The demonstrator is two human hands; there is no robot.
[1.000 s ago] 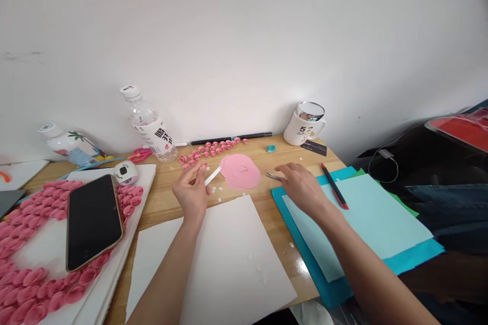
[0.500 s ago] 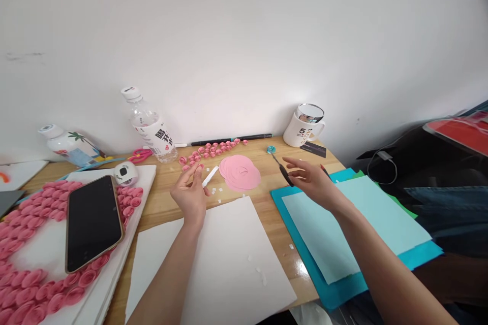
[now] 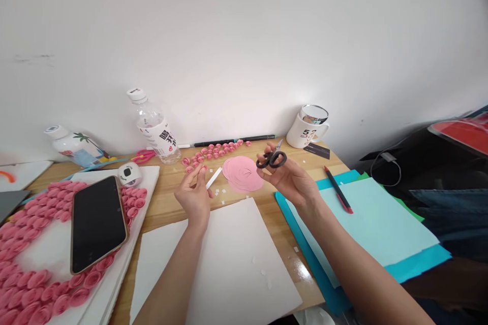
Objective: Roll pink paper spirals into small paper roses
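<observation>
The left hand [image 3: 196, 194] pinches one end of a narrow white paper strip [image 3: 214, 177], which slants toward 1 o'clock above the wooden desk [image 3: 168, 198]. Between the hands lies a stack of round pink paper discs [image 3: 244, 172]. At its 3 o'clock, the right hand [image 3: 295, 182] grips small black-handled metal scissors [image 3: 271, 159] by the loops, tips toward 1 o'clock. The hands are apart. Cutting cleanly would call for thumb and finger seated through the loops and the strip held taut.
</observation>
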